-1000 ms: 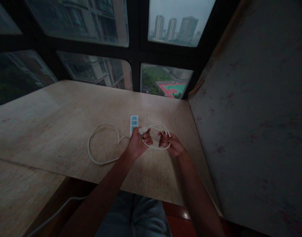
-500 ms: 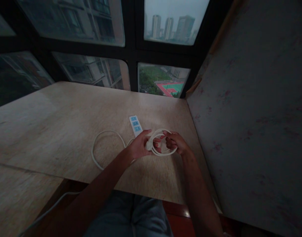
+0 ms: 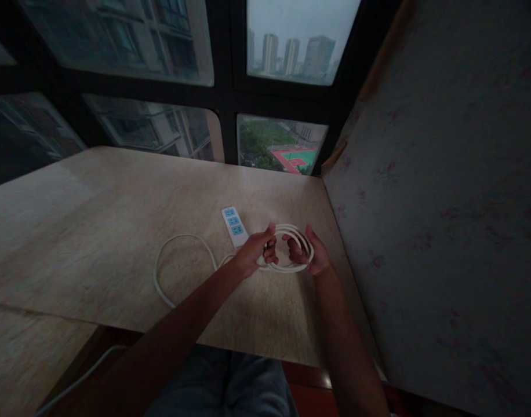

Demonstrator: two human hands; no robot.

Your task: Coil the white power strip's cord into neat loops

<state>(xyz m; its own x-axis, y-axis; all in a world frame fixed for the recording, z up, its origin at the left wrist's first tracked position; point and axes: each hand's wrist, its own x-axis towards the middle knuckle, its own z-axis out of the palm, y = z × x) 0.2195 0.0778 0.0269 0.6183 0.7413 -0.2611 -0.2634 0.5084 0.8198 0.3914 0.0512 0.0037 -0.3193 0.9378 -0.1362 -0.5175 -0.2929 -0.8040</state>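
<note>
Several loops of a white power cord (image 3: 298,234) form a coil held above the tabletop. My left hand (image 3: 259,249) is wrapped round the coil's left side, thumb on top. On the right side, my right hand (image 3: 314,252) has its thumb raised and its curled fingers inside the loops, with the cord lying in its grip. Just beyond my left hand lies a white power strip (image 3: 235,227) with blue socket faces. A loose stretch of the cord curves across the table to the left, passing partly behind my left forearm. The plug is mostly hidden by my left hand.
The stone-patterned tabletop (image 3: 161,191) runs up to dark-framed windows (image 3: 228,98). A wall with floral paper (image 3: 422,220) borders it on the right. More white cord (image 3: 83,376) hangs below the table edge at lower left. My legs are under the front edge.
My left hand has turned and closed round the coil, covering the plug. My right hand has shifted to the coil's outer right side with its thumb up. The view has shifted slightly.
</note>
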